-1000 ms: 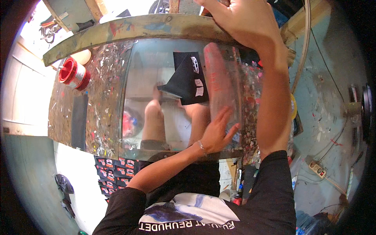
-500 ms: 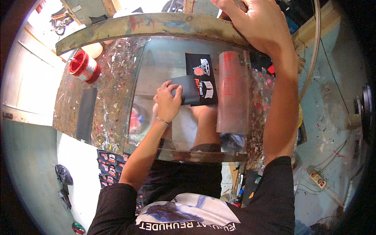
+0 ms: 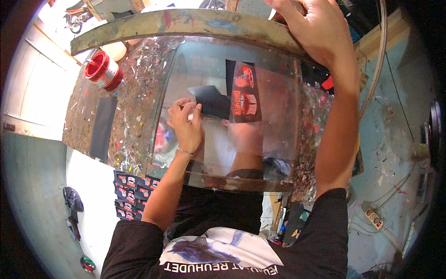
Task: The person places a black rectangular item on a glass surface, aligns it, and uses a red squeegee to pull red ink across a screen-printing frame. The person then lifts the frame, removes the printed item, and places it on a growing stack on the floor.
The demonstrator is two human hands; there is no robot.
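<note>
My left hand [image 3: 185,122], fingers bent in a pinch, holds the corner of a dark folded sheet [image 3: 211,104] on a glass panel [image 3: 179,60]. Right of it, a black piece with red and white printing [image 3: 245,90] lies partly beneath a reddish, see-through film [image 3: 281,102]. My right hand [image 3: 316,28] is high at the top right, fingers curled behind the end of a paint-stained wooden bar [image 3: 186,21]; what it grips is mostly hidden.
A red can [image 3: 103,72] stands on the paint-splattered board [image 3: 130,107] beside a dark strip [image 3: 103,128]. Printed black pieces [image 3: 132,195] are at lower left. A power strip with cables [image 3: 374,216] is at right. A pale door [image 3: 32,93] is at far left.
My left hand moved left and up from the film to the dark sheet, then slightly further left with it. The film now covers the printed piece. My right hand stays at the top.
</note>
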